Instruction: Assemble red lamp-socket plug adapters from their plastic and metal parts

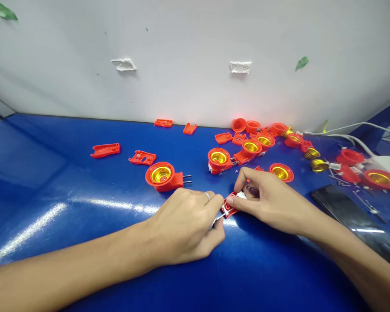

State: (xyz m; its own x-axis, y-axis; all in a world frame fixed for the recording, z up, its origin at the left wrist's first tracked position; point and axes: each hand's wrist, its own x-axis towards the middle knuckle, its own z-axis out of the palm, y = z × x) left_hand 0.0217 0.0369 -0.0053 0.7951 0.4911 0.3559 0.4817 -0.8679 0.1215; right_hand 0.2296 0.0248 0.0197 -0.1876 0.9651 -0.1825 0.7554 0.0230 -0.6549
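Near the middle of the blue table, a small red plastic housing [228,212] with white parts inside lies between my hands. My left hand [195,221], with a ring on one finger, is closed on a thin metal piece [218,218] that reaches the housing's near left edge; what this piece is, I cannot make out. The fingers of my right hand [263,195] pinch the housing from the right, the thumb resting on its upper side near a white part [241,195]. An assembled red socket [162,175] with a gold threaded ring and two pins sits beyond my left hand.
On the blue table [84,260], red covers [106,150] lie at the back left. More sockets [219,159] and red cups [239,125] stand behind my right hand. Gold threaded rings [319,165], metal pins, a black phone-like slab [351,212] and white cables [360,143] are at the right.
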